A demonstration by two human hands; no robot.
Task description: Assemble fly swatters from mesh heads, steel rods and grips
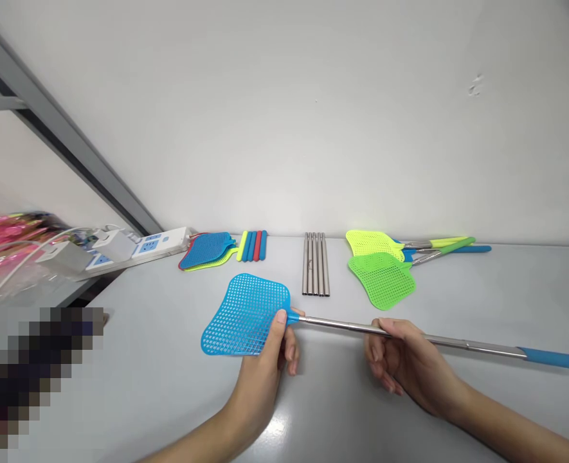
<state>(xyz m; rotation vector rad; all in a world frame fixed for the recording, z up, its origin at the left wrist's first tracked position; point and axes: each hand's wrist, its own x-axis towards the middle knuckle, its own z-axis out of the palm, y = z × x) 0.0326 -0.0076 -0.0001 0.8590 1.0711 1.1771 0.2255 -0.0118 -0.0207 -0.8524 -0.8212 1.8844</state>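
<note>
A blue fly swatter (246, 315) with an extended metal telescopic rod and a blue grip lies across both hands above the table. My left hand (270, 360) pinches the neck of its mesh head between thumb and fingers. My right hand (404, 354) holds the metal rod near its middle, thumb on top and fingers curled beneath. Beyond the right hand, a green fly swatter (383, 280) rests partly over a yellow fly swatter (373, 244) and a blue one. Behind my left hand sits a stack of loose swatter heads (209, 249).
Several metal tubes (316, 263) lie side by side on the grey table (159, 360). Left of them are several coloured grips (254, 245) in a row. A power strip (156, 244) with plugged-in adapters stands at the left edge, near plastic-wrapped items (14, 251). A wall bounds the back.
</note>
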